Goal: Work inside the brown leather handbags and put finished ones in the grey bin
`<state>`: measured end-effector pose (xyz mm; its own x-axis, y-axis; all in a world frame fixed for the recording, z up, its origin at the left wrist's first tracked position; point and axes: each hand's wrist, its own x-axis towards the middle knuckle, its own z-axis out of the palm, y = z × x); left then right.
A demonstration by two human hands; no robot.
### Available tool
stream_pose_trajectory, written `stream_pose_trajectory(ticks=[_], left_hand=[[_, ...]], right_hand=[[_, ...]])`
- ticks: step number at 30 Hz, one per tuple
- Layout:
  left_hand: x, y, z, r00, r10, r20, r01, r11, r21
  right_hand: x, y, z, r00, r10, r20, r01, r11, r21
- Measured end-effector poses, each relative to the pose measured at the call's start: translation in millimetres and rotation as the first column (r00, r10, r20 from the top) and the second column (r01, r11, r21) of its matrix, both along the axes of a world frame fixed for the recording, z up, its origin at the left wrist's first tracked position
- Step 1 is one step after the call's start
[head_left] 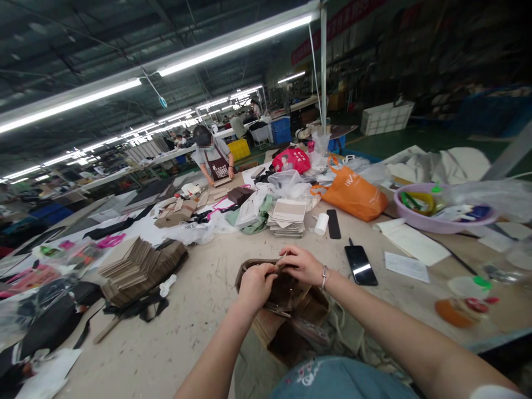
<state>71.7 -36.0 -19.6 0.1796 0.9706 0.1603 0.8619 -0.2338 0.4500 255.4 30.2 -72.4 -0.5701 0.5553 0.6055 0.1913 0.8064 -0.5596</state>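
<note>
A brown leather bag piece (286,293) lies on the workbench right in front of me. My left hand (255,285) is closed on its upper edge. My right hand (300,263), with a bracelet at the wrist, pinches the same edge a little to the right, and a thin pale tool or strip pokes out above its fingers. What exactly the fingertips pinch is too small to make out. More brown pieces (291,332) sit under the bag near my lap.
A black phone (361,265) lies right of my hands. A stack of brown cardboard-like pieces (141,269) is at the left. An orange bag (353,194), a purple basin (440,213), papers and a white roll (321,223) lie beyond. A person in an apron (214,158) works at the far end.
</note>
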Motion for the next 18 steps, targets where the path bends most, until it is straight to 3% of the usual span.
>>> stream_pose_trajectory(ticks=[13,18], left_hand=[[0.3,0.3,2.3,0.991,0.032,0.133,-0.029,0.999,-0.029],[0.6,-2.3,0.2,0.999,-0.024,0.048,0.024,1.0,0.003]], right_hand=[[2.1,-0.2,12.9,0.982,-0.018,0.186,-0.002,0.994,0.11],[0.4,-1.8,15.4,0.986,-0.019,0.168,0.003,0.995,0.097]])
